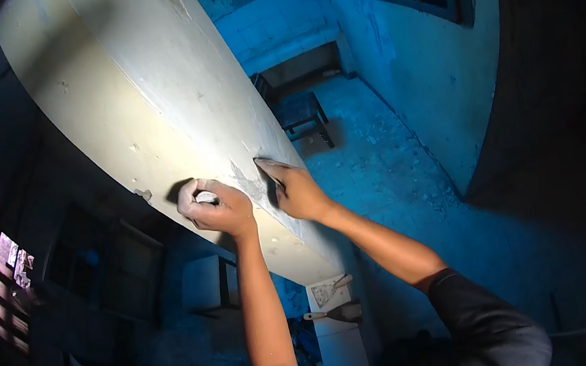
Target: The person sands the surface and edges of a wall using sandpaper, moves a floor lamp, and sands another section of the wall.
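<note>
Blue light covers the floor [384, 150] and far wall behind a pale pillar [144, 106], which stands brightly lit and tilted in the view. On its front, near the edge, lies a rough grey patch [247, 181]. The left hand [217, 208] is just beside it, fingers curled around a small whitish lump [205, 197]. The right hand [295, 188] points its index finger onto the pillar by the patch; whether its grip holds something, I cannot tell. The lump is probably light, soft and crumbly, so it seems best cradled in the palm, without hard squeezing. The pillar looks stiff, its edge perhaps fragile. Two scrapers [330, 292] rest on a narrow bench [344, 359] below.
</note>
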A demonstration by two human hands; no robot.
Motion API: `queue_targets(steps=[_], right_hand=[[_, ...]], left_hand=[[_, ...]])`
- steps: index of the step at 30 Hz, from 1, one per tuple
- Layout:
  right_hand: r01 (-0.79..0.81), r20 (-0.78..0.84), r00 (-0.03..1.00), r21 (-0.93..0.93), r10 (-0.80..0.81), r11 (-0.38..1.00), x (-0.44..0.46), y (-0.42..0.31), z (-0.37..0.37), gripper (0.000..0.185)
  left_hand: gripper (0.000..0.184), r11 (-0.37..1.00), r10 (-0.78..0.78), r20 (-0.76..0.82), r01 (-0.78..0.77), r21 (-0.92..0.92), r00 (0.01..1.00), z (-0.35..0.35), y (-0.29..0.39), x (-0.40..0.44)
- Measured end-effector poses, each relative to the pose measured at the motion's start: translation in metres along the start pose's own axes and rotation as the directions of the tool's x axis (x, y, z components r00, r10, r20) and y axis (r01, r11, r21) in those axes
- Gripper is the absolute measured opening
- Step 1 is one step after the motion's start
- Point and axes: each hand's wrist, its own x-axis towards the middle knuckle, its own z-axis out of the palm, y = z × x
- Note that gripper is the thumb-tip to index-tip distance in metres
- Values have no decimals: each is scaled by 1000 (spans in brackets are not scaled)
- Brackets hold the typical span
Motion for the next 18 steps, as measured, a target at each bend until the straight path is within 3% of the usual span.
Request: queue_targets(steps=[3, 7, 9, 13, 15, 18], right_hand=[[10, -48, 999, -30, -11, 1000, -30, -19, 10, 57], [71, -159, 984, -78, -83, 994, 11, 24, 27, 54], [7, -125, 992, -27, -10, 1000, 29, 25, 16, 54], [83, -92, 992, -14, -84, 996, 3, 8, 6, 54], [29, -76, 997, -21, -31, 999, -13, -3, 9, 56], [52, -91, 994, -80, -59, 995, 14, 20, 14, 55]], left_hand=[[9, 1000, 15, -7, -15, 2, 1000, 3, -1, 1], [11, 996, 81, 13, -82, 28, 997, -2, -3, 1], [11, 999, 43, 16, -43, 23, 999, -1, -1, 2], [11, 999, 45, 10, -45, 11, 999, -1, 2, 3], [11, 999, 33, -4, -33, 30, 999, 1, 2, 1], [10, 1000, 23, 2, -23, 12, 1000, 0, -2, 0]])
